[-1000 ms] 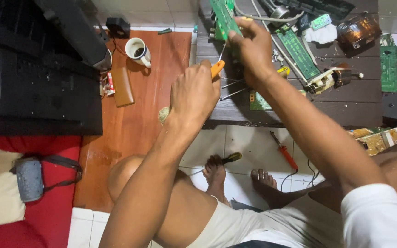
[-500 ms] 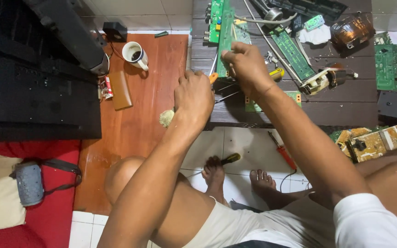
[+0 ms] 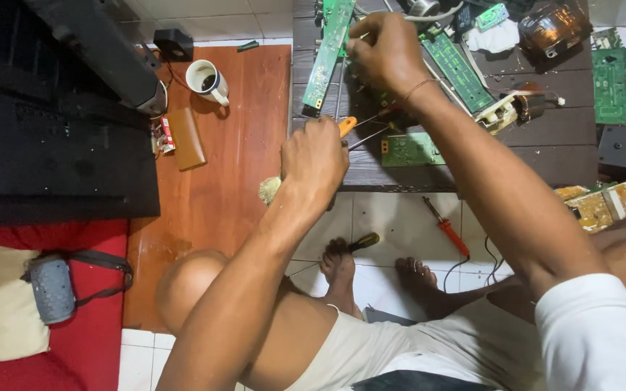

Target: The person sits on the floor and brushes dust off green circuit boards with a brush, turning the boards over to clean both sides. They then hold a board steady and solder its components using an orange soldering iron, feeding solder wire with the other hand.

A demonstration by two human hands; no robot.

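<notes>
My right hand [image 3: 384,51] grips the edge of a long green circuit board [image 3: 327,54], which stands tilted on the dark wooden table [image 3: 545,156]. My left hand [image 3: 316,156] is closed around an orange-handled tool [image 3: 347,125]. The tool's thin metal shafts [image 3: 371,134] point right, toward a small green board [image 3: 409,150] lying flat on the table. A pale bristly tuft [image 3: 269,190] sticks out below the left hand. I cannot tell whether the hand holds it.
A white mug [image 3: 206,78] and a brown case [image 3: 186,137] sit on the reddish wooden board at left, beside a large black appliance [image 3: 52,159]. More circuit boards [image 3: 617,83] and parts cover the table. A red soldering iron [image 3: 447,228] and a screwdriver [image 3: 364,241] lie on the tiles by my feet.
My right hand has shifted its grip along the long green board. My left hand keeps the orange tool at the table's front edge, now slightly lower.
</notes>
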